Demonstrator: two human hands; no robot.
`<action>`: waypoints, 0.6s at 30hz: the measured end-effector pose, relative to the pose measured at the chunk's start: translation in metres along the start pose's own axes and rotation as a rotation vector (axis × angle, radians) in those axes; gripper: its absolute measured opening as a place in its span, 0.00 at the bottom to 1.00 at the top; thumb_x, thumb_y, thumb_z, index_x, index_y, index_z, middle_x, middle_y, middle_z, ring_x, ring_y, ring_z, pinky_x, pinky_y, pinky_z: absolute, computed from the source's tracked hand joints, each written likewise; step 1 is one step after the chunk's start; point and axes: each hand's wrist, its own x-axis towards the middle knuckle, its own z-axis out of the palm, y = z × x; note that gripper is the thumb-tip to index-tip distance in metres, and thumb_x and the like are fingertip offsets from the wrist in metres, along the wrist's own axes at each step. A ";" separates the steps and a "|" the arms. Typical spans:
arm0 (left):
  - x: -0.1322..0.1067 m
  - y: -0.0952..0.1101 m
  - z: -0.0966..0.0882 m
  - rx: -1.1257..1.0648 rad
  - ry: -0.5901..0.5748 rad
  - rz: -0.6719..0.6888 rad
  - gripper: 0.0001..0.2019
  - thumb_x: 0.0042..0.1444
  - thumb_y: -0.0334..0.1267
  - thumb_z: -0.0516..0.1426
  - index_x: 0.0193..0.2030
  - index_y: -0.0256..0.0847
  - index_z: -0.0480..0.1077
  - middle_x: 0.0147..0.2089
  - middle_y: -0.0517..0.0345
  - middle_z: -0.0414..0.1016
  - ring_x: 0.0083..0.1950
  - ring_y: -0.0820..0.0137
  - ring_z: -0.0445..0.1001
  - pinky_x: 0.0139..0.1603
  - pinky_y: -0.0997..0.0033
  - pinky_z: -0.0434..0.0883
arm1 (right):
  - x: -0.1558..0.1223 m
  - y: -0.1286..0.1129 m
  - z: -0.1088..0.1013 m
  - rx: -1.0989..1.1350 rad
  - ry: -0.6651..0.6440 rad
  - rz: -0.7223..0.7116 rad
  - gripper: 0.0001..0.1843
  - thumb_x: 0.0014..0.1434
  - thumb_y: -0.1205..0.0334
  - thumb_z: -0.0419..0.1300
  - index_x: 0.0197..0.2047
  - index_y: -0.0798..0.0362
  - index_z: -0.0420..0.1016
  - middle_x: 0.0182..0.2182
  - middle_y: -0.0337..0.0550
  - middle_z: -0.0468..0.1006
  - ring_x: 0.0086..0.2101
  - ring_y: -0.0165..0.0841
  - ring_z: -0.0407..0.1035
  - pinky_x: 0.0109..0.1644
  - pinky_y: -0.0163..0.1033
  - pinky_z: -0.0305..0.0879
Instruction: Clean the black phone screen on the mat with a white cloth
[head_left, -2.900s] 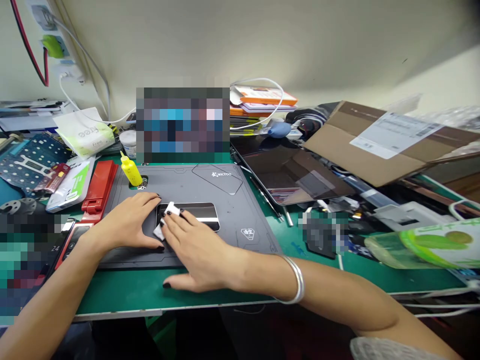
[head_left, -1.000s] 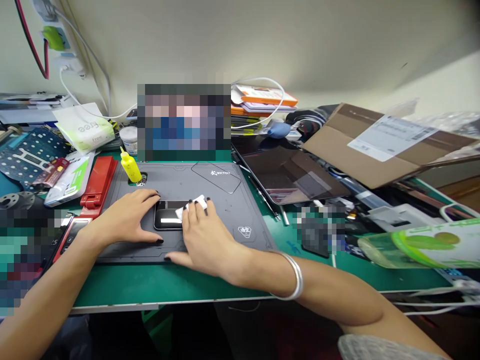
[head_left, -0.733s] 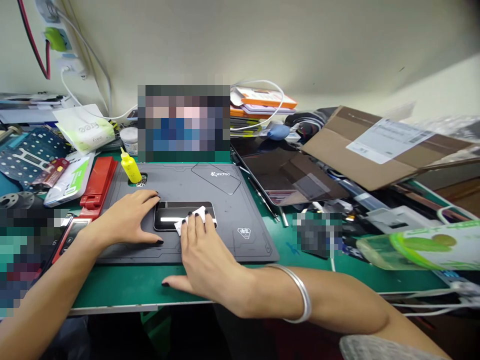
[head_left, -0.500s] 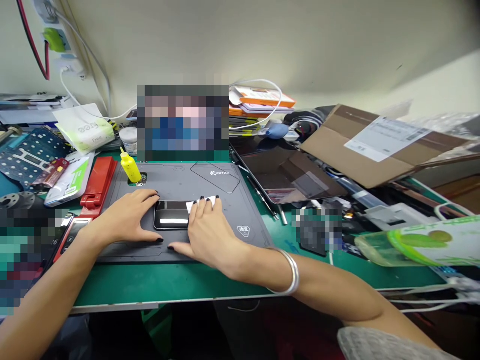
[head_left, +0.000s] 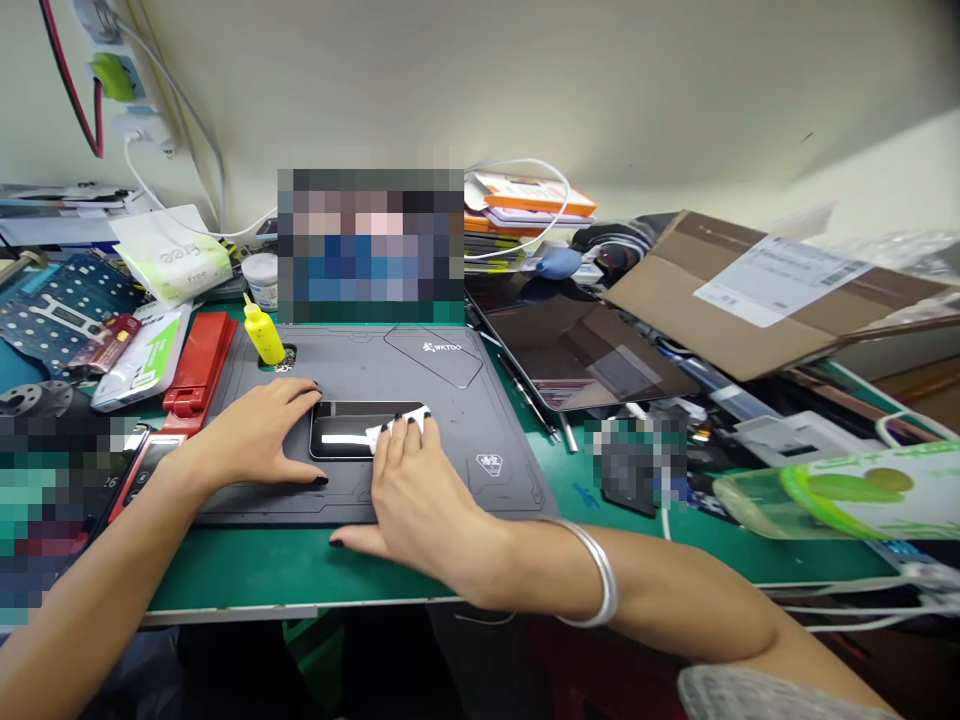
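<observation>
A black smartphone (head_left: 349, 430) lies flat, screen up, on the grey work mat (head_left: 360, 365). My left hand (head_left: 262, 430) rests at its left end, with the index fingertip at the upper left corner and the thumb spread apart below. Under the fingers of my right hand (head_left: 424, 500) is a white wipe (head_left: 382, 430), pressed flat on the phone's right half. That thumb points away to the left, over the mat's front edge. The right end of the phone is partly hidden by the hand and wipe.
A yellow dropper bottle (head_left: 264, 335) stands at the mat's back left, near a red folding tool (head_left: 199, 370). Right of the mat are pen-like tools (head_left: 529, 395), a dark glossy screen panel (head_left: 585, 340) and an opened cardboard box (head_left: 660, 280). A blurred-out patch covers the back middle.
My right hand has slid slightly toward me with the wipe, its thumb now lower and farther from the phone. The left hand and phone look the same.
</observation>
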 end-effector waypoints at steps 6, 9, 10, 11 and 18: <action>0.000 -0.001 0.001 -0.012 0.018 0.006 0.42 0.49 0.64 0.61 0.63 0.36 0.64 0.67 0.37 0.63 0.67 0.47 0.64 0.64 0.50 0.65 | 0.004 0.007 -0.007 0.044 -0.060 0.090 0.55 0.63 0.28 0.45 0.60 0.80 0.68 0.55 0.84 0.69 0.55 0.66 0.68 0.56 0.66 0.64; 0.000 -0.001 0.002 -0.016 0.020 0.004 0.42 0.49 0.65 0.61 0.63 0.37 0.64 0.67 0.37 0.63 0.66 0.46 0.64 0.64 0.50 0.64 | 0.000 0.003 -0.004 0.038 -0.034 0.069 0.58 0.59 0.25 0.47 0.60 0.80 0.68 0.55 0.85 0.68 0.56 0.68 0.67 0.57 0.68 0.62; 0.000 -0.001 0.002 -0.015 0.017 0.001 0.43 0.49 0.65 0.61 0.64 0.36 0.64 0.68 0.36 0.62 0.66 0.46 0.64 0.64 0.49 0.64 | -0.003 0.000 -0.003 0.037 -0.009 0.039 0.60 0.57 0.23 0.48 0.61 0.80 0.67 0.56 0.85 0.68 0.56 0.69 0.66 0.58 0.70 0.60; 0.000 0.000 0.002 -0.013 0.012 0.000 0.43 0.49 0.65 0.61 0.64 0.35 0.64 0.68 0.36 0.62 0.66 0.46 0.64 0.64 0.49 0.65 | -0.006 -0.002 -0.002 0.037 0.007 0.009 0.61 0.56 0.22 0.47 0.61 0.80 0.67 0.56 0.84 0.68 0.56 0.69 0.67 0.57 0.70 0.61; 0.000 0.000 0.001 0.015 -0.008 0.001 0.43 0.49 0.64 0.62 0.64 0.36 0.63 0.68 0.36 0.62 0.67 0.47 0.64 0.65 0.50 0.64 | 0.012 0.016 -0.010 0.047 -0.044 0.087 0.51 0.63 0.28 0.45 0.55 0.75 0.74 0.52 0.81 0.74 0.51 0.63 0.72 0.51 0.61 0.68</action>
